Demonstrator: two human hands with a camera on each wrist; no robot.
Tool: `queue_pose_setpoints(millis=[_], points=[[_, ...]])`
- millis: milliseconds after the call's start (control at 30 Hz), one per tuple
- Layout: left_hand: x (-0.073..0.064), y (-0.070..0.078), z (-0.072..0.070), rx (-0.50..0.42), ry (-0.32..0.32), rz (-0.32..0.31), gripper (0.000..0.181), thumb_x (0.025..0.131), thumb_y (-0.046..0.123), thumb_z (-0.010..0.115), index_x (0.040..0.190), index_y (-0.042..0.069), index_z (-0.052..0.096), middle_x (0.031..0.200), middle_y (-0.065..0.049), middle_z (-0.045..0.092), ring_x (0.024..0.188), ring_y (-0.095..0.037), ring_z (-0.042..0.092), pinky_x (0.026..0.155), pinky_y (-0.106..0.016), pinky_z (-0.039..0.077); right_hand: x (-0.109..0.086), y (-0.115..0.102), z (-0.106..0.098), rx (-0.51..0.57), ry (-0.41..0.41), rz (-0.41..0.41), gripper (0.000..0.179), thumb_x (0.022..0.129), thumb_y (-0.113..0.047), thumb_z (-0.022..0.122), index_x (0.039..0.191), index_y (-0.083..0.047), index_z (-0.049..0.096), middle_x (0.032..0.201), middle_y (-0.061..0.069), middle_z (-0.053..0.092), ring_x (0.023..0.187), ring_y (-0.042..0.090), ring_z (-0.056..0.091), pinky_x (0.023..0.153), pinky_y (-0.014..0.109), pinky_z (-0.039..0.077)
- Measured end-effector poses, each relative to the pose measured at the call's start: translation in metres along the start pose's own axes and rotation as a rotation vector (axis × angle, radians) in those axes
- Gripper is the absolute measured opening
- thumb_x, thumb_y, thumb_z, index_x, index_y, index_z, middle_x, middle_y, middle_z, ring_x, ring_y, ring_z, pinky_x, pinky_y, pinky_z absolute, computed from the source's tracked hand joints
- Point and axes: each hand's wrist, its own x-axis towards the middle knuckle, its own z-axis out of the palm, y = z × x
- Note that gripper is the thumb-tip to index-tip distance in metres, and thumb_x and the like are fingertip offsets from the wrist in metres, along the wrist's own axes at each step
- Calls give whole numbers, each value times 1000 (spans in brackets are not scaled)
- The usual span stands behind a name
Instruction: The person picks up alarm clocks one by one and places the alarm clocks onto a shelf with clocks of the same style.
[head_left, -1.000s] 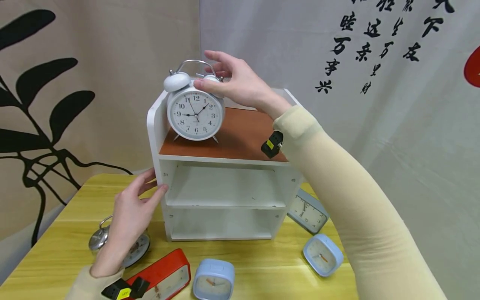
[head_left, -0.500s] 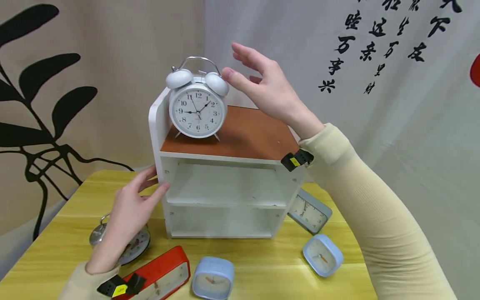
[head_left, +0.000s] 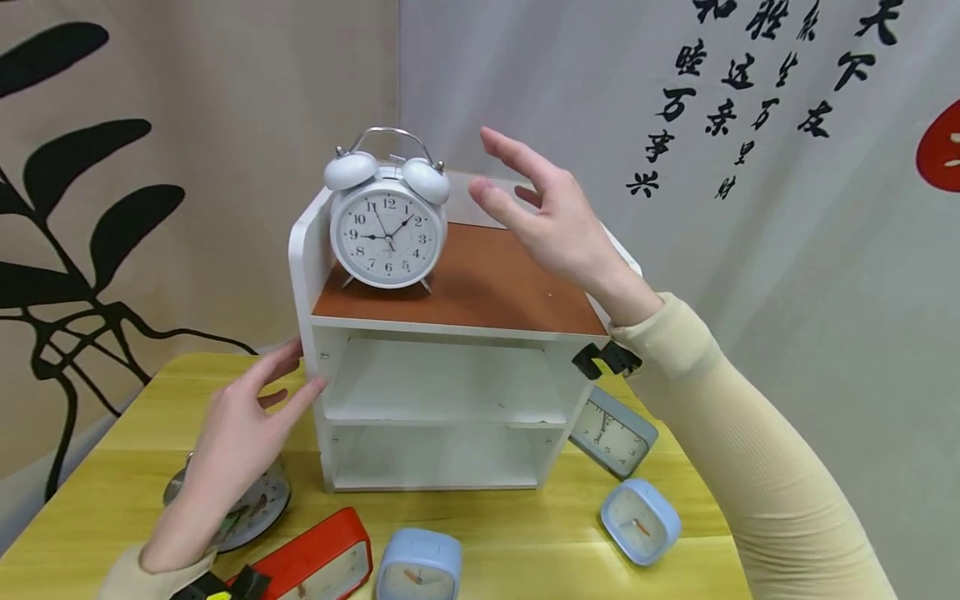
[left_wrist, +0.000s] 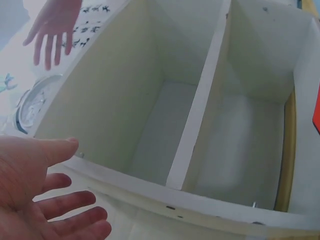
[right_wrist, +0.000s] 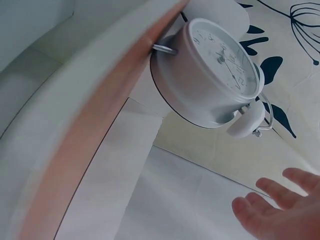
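A white twin-bell alarm clock (head_left: pixel 388 233) stands upright on the brown top (head_left: pixel 510 287) of a small white shelf unit (head_left: pixel 442 421), near its left side panel. Right of the clock, and apart from it, my right hand (head_left: pixel 555 221) hovers over the top with fingers extended. The right wrist view also shows a gap between the clock (right_wrist: pixel 210 75) and the fingers. My left hand (head_left: pixel 243 425) is at the unit's left side, fingers along the outside and thumb near the front edge. Whether it touches the panel I cannot tell.
On the wooden table (head_left: pixel 525 542) lie a red clock (head_left: pixel 318 558), a light blue clock (head_left: pixel 420 567), another light blue one (head_left: pixel 641 521) and a grey clock (head_left: pixel 615 433) beside the unit. A round metal clock (head_left: pixel 258 508) is partly hidden behind my left forearm.
My right hand has come off the clock's right bell and moved right, away from it. The clock stays in place on the top. My left hand has shifted slightly left.
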Motion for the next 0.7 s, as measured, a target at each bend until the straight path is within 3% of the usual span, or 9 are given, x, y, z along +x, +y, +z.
queue_pose_setpoints(millis=[233,500,533,600,700], points=[[-5,-2,-6,14,11,24,64,101,34,72,156,12,50,157,-20,56,139,-48,55,104,-69,53,-37,16,-6,21,102,-22,56,106,-23,61,160,-18,46,167,-3,46,158,8,37,132,41,38],[-4,-8,-15,67,33,71,67,98,32,77,156,12,51,154,-21,59,136,-48,56,102,-64,50,-71,28,-20,-31,236,-45,58,104,-12,64,159,-13,46,167,-1,46,157,8,38,132,44,38],[-5,-10,-17,70,37,72,68,97,33,77,156,14,51,154,-21,59,136,-47,56,104,-57,53,-75,29,-21,-36,253,-43,59,104,-12,64,159,-13,46,167,-1,45,157,9,38,132,45,38],[-7,-13,-20,83,45,73,69,96,33,79,157,18,51,152,-20,61,135,-45,57,106,-29,58,-84,33,-22,-46,285,-37,60,103,-11,65,160,-13,45,168,-2,45,156,9,39,132,46,38],[-12,-20,-27,108,51,59,71,94,36,81,158,26,50,152,-19,61,132,-45,58,94,10,40,-100,39,-20,-50,325,-12,63,102,-9,65,161,-16,44,168,-5,43,157,9,38,132,48,38]])
